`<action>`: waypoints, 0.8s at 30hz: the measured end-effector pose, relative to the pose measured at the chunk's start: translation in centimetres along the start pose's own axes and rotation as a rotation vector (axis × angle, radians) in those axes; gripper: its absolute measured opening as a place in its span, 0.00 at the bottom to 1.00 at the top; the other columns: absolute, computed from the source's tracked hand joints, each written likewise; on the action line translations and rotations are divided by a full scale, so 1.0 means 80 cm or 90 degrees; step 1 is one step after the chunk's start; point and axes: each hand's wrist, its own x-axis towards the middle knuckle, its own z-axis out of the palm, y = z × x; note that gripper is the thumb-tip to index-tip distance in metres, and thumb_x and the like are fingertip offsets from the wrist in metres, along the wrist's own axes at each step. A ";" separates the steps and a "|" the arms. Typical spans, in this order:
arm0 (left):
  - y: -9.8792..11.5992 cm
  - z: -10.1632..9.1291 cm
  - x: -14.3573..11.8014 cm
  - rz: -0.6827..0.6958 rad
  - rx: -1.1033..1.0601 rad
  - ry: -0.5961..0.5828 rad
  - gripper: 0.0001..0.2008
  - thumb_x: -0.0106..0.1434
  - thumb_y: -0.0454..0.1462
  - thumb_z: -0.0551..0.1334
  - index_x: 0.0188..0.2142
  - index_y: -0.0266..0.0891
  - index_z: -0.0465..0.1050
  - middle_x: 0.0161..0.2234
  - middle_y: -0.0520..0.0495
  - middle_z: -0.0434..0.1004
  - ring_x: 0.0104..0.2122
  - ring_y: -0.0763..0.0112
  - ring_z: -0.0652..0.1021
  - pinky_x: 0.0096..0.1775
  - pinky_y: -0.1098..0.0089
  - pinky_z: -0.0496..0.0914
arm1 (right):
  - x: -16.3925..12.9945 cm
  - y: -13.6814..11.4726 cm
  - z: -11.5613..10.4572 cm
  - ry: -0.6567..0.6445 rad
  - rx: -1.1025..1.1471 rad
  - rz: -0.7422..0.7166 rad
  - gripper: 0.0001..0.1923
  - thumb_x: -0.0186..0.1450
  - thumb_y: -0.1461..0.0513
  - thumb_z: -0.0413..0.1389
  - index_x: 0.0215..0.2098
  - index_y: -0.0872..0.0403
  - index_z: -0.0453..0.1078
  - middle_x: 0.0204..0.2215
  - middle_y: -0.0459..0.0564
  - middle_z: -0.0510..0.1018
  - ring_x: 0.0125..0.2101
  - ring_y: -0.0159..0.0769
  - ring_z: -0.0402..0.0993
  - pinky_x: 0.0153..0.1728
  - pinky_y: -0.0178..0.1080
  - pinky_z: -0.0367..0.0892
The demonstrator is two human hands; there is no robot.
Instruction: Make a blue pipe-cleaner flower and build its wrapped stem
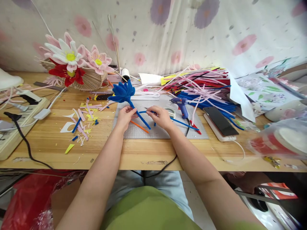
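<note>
A blue pipe-cleaner flower (122, 91) stands tilted above the grey cutting mat (163, 134), its blue stem slanting down to the right. My left hand (126, 117) is closed around that stem just below the bloom. Beside it, my right hand (159, 116) pinches a blue pipe cleaner (182, 122), whose long end runs out to the right under the hand and whose short end points toward the flower stem. An orange stick (139, 126) lies on the mat below the stem. Behind my right hand, a roll of tape (172, 112) is partly hidden.
A blue glue gun (181, 105) rests at the mat's right, near a phone (220, 120). Bundled pipe cleaners (201, 83) lie behind. Cut scraps (82, 123) cover the left, before a fan with fuzzy flowers (70, 57). A power strip (26, 127) sits far left.
</note>
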 end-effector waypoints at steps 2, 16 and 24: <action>-0.001 0.001 -0.001 0.020 0.016 -0.006 0.12 0.43 0.34 0.68 0.24 0.34 0.65 0.21 0.54 0.70 0.22 0.77 0.72 0.26 0.72 0.71 | -0.001 0.002 -0.002 0.002 0.011 0.001 0.13 0.64 0.55 0.48 0.34 0.52 0.71 0.31 0.47 0.75 0.29 0.31 0.66 0.33 0.33 0.57; -0.003 -0.002 -0.001 0.025 0.060 -0.049 0.13 0.40 0.36 0.68 0.23 0.36 0.65 0.21 0.55 0.67 0.23 0.77 0.70 0.25 0.73 0.69 | 0.000 0.006 0.004 -0.030 -0.010 0.005 0.13 0.63 0.55 0.49 0.33 0.52 0.73 0.31 0.48 0.76 0.30 0.32 0.67 0.32 0.34 0.57; -0.004 0.000 -0.001 0.028 0.079 -0.047 0.13 0.41 0.35 0.68 0.23 0.36 0.64 0.20 0.55 0.66 0.22 0.77 0.69 0.24 0.74 0.69 | 0.000 0.005 0.007 -0.051 -0.036 0.000 0.13 0.63 0.55 0.49 0.34 0.52 0.73 0.31 0.47 0.76 0.30 0.31 0.67 0.32 0.34 0.56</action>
